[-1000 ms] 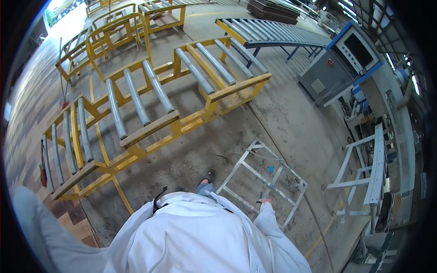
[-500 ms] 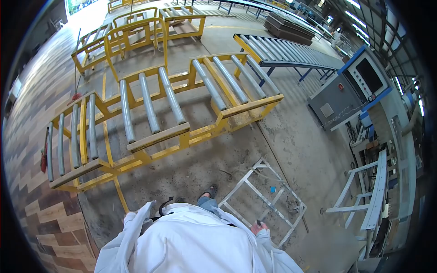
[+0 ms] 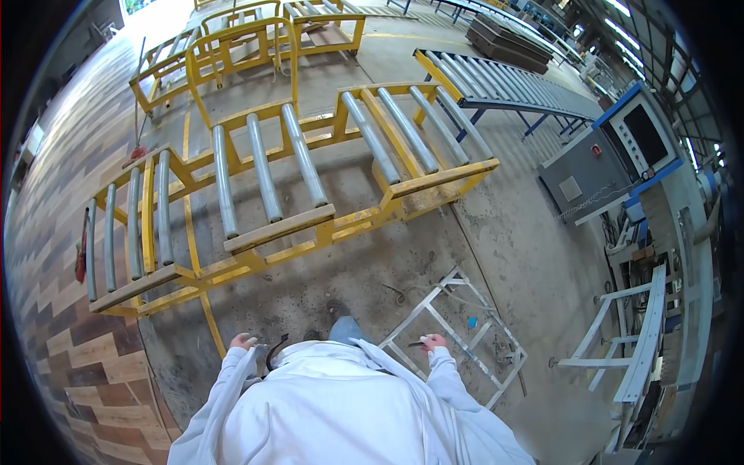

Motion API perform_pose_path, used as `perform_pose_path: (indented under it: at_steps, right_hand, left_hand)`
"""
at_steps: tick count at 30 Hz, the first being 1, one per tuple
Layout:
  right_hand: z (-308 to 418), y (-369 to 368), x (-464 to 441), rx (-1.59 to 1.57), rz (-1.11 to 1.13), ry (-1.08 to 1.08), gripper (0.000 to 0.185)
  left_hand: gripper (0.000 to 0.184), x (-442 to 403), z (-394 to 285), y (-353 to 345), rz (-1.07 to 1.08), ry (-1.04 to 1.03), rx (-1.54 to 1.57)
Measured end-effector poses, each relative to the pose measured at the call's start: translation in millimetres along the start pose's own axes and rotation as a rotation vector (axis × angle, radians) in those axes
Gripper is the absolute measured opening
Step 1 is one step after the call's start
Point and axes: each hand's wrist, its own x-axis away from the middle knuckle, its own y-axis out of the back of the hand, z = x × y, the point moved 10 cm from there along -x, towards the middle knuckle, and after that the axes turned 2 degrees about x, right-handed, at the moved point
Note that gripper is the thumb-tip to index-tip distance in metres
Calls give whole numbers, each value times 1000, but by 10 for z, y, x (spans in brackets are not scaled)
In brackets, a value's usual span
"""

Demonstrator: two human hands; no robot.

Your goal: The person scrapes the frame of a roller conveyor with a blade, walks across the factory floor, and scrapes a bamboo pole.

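My left hand is at the left side of the white jacket, its fingers curled; what they hold, if anything, is too small to make out. Beside it, a black strap sticks up from the jacket's edge. At the right of the body, my right hand is closed on a thin dark object that points toward the body. This hand is over the near left side of a white metal frame lying on the floor.
Ahead stands a yellow roller conveyor frame. A blue roller conveyor and a grey control cabinet are farther right. White metal legs stand at the right. Wood-patterned flooring covers the left. A cable lies on the floor.
My left hand has come in from the far left to the jacket's left side. My right hand has risen and moved toward the body with the dark object. The view has shifted.
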Motion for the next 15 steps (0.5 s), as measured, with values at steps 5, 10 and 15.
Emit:
perform_pose_path:
  at_steps: [5,10,15]
  right_hand:
    - [206,37,-397,110,12,-68,23]
    - [-338,74,-1771,508,198,-135,15]
    - [956,-720,-1860,818,403,114,11]
  left_hand:
    - [41,13,-51,117,-71,99,-166]
    - [62,179,224,374,-356,251,-102]
    - [65,1072,-242,213,-597,580,-241]
